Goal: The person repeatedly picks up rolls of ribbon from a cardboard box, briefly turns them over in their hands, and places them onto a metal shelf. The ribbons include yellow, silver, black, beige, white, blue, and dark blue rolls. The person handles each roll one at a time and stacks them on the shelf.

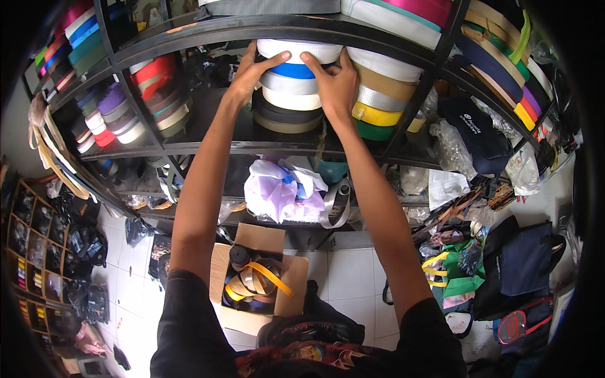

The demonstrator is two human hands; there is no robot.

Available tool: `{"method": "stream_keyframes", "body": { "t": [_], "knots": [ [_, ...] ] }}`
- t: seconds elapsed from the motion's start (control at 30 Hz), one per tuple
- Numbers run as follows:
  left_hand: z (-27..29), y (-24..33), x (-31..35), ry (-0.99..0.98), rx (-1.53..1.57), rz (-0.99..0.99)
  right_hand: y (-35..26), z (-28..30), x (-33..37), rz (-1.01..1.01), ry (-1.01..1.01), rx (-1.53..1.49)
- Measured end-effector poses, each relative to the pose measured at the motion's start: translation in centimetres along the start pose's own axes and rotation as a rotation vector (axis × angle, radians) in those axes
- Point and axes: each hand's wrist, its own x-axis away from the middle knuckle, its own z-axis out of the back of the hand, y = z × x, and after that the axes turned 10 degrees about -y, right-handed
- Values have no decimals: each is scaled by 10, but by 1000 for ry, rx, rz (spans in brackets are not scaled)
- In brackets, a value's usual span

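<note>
Both of my arms reach up to a black shelf, where flat rolls of webbing lie in a stack. My left hand (pixel 249 77) clasps the left side of the white webbing roll (pixel 297 50) on top, its thumb pressed on the front edge. On the opposite side my right hand (pixel 338 87) holds the same roll, thumb also on the front and fingers round the side. Under it lie a blue roll (pixel 293 70), a pale grey roll (pixel 285 84), a cream-white roll (pixel 290 100) and dark rolls (pixel 287 115). The fingertips behind the roll are hidden.
To the right stands another stack with a yellow roll (pixel 378 115); red and brown rolls (pixel 165 94) sit left. The shelf edge (pixel 252 25) runs overhead. Below are a white-lilac plastic bundle (pixel 271 189) and an open cardboard box (pixel 292 285) of straps on the tiled floor.
</note>
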Motion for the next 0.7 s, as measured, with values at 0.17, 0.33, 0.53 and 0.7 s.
{"method": "stream_keyframes", "body": {
  "t": [0.17,0.33,0.53,0.7],
  "knots": [
    [-5,0,8,76,4,-17,12,-4,32,38,116,-110],
    [-14,-15,45,125,125,-70,14,9,127,-79,-70,-340],
    [-20,-10,41,129,79,-132,-1,-7,113,-44,78,-364],
    [-30,-1,54,172,24,-40,10,9,77,-59,28,-343]
  ]
}}
